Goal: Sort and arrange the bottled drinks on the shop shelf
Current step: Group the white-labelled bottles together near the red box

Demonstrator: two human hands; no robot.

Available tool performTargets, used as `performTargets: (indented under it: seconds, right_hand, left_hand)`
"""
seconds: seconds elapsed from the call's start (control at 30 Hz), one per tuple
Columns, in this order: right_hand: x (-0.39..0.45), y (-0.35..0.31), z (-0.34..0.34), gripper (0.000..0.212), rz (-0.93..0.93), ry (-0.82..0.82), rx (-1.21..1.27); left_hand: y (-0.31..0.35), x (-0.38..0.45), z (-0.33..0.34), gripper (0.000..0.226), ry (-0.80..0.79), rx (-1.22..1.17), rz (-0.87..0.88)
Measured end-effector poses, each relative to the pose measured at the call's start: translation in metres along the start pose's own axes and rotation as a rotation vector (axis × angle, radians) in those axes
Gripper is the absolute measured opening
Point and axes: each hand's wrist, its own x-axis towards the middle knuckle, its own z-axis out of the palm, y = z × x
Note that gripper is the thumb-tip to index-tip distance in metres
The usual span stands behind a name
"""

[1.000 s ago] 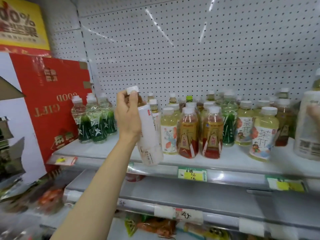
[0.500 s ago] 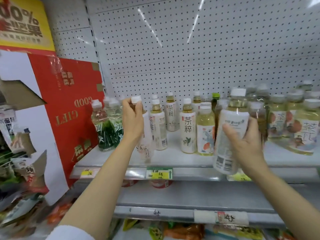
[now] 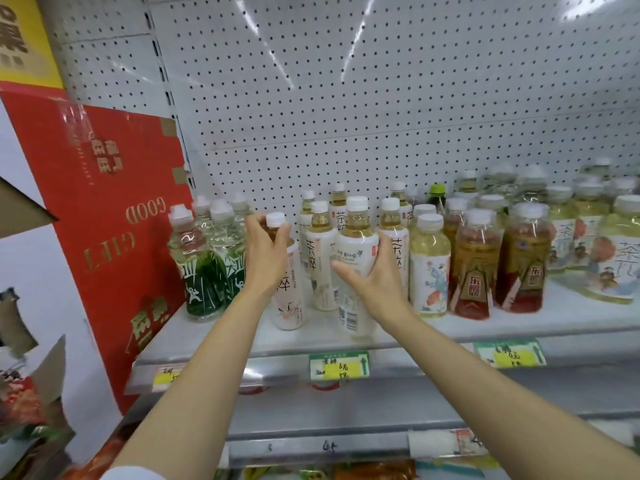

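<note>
The left hand (image 3: 265, 258) grasps a white-labelled tea bottle (image 3: 289, 299) around its neck and shoulder, fingers curled just under the white cap; the bottle stands on the shelf (image 3: 485, 327) near its front edge, leaning slightly. At 3 o'clock from it, the right hand (image 3: 375, 282) wraps a second white tea bottle (image 3: 356, 258) around its body, thumb across the front of the label and fingers round the far side. This bottle also rests close to the shelf's front edge. Between and behind the two stand more white-labelled tea bottles (image 3: 320, 258), upright in rows.

At 9 o'clock from the left hand a cluster of clear bottles with green labels (image 3: 201, 278) stands at the shelf's end, just beside a red gift box (image 3: 114, 237). At 3 o'clock from the right hand come a pale yellow bottle with a flowered label (image 3: 429, 271), then two amber bottles with red and gold labels (image 3: 474, 271), then further pale green bottles (image 3: 616, 254). At 6 o'clock, a green and yellow price tag (image 3: 339, 366) sits on the shelf rail. A white pegboard (image 3: 381, 98) backs the shelf at 12 o'clock.
</note>
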Motion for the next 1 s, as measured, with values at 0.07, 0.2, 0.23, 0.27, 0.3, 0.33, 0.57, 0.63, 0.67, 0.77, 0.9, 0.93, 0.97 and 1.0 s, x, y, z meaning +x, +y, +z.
performTargets:
  seconds: [0.07, 0.2, 0.23, 0.27, 0.3, 0.33, 0.57, 0.63, 0.67, 0.77, 0.9, 0.93, 0.97, 1.0]
  right_hand:
    - [0.005, 0.004, 0.009, 0.076, -0.027, -0.015, -0.040]
    - [0.011, 0.013, 0.025, 0.081, -0.035, -0.062, -0.066]
    - [0.012, 0.015, 0.029, 0.082, -0.027, -0.061, -0.064]
    - [0.013, 0.017, 0.033, 0.083, -0.021, -0.044, -0.061]
    - [0.012, 0.017, 0.036, 0.084, -0.012, -0.014, -0.062]
    - [0.012, 0.016, 0.040, 0.085, -0.007, 0.013, -0.068]
    - [0.013, 0.010, 0.021, 0.097, -0.038, -0.076, -0.116]
    - [0.019, -0.004, 0.005, 0.094, -0.127, -0.078, -0.167]
    - [0.028, -0.013, -0.003, 0.087, -0.195, -0.059, -0.206]
    - [0.079, -0.046, -0.028, 0.056, -0.364, -0.028, -0.401]
    - [0.171, -0.073, -0.043, 0.036, -0.278, -0.178, -0.685]
    - [0.190, -0.073, -0.043, 0.034, -0.239, -0.224, -0.732]
    - [0.207, -0.071, -0.042, 0.033, -0.203, -0.270, -0.768]
    - [0.222, -0.068, -0.040, 0.032, -0.176, -0.318, -0.798]
  left_hand:
    - [-0.001, 0.006, -0.002, 0.031, -0.050, 0.028, -0.014]
    - [0.009, 0.019, -0.013, 0.031, -0.145, 0.162, -0.002]
    - [0.011, 0.022, -0.016, 0.031, -0.169, 0.185, -0.009]
    - [0.013, 0.025, -0.018, 0.031, -0.188, 0.198, -0.023]
    - [0.014, 0.028, -0.021, 0.031, -0.206, 0.202, -0.039]
    - [0.014, 0.030, -0.024, 0.031, -0.218, 0.206, -0.051]
    - [0.040, 0.046, -0.023, 0.049, -0.308, 0.325, 0.051]
    - [0.051, 0.060, -0.020, 0.045, -0.309, 0.355, 0.103]
    - [0.057, 0.069, -0.019, 0.043, -0.311, 0.381, 0.127]
    - [0.068, 0.105, -0.009, 0.038, -0.332, 0.555, 0.181]
    - [0.065, 0.153, 0.017, 0.040, -0.449, 0.849, 0.205]
    - [0.062, 0.163, 0.025, 0.042, -0.488, 0.895, 0.202]
    - [0.058, 0.173, 0.032, 0.043, -0.532, 0.929, 0.199]
    - [0.054, 0.183, 0.040, 0.045, -0.584, 0.941, 0.185]
